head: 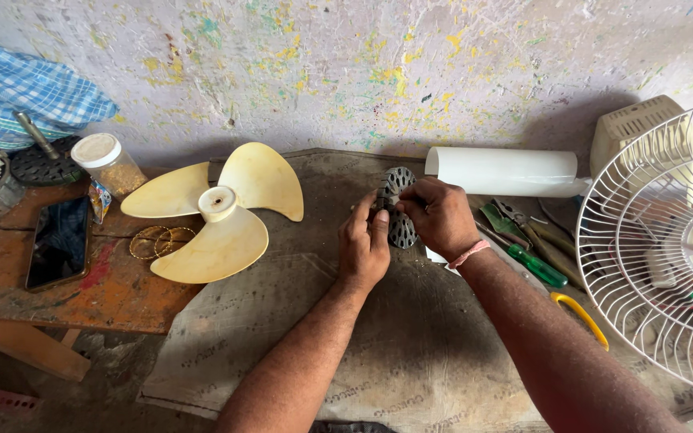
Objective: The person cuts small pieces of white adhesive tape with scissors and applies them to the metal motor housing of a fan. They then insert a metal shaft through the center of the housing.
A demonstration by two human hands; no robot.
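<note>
Squarely between both hands' fingers [381,218]: motor casing [395,183].

Both forearms are bare from the bottom edge of the view up to the hands, with no sleeves showing. The left hand [365,244] wears nothing on wrist or fingers. The right hand [440,216] has a thin pink band [469,254] around its wrist. Fingernails are short.
</note>
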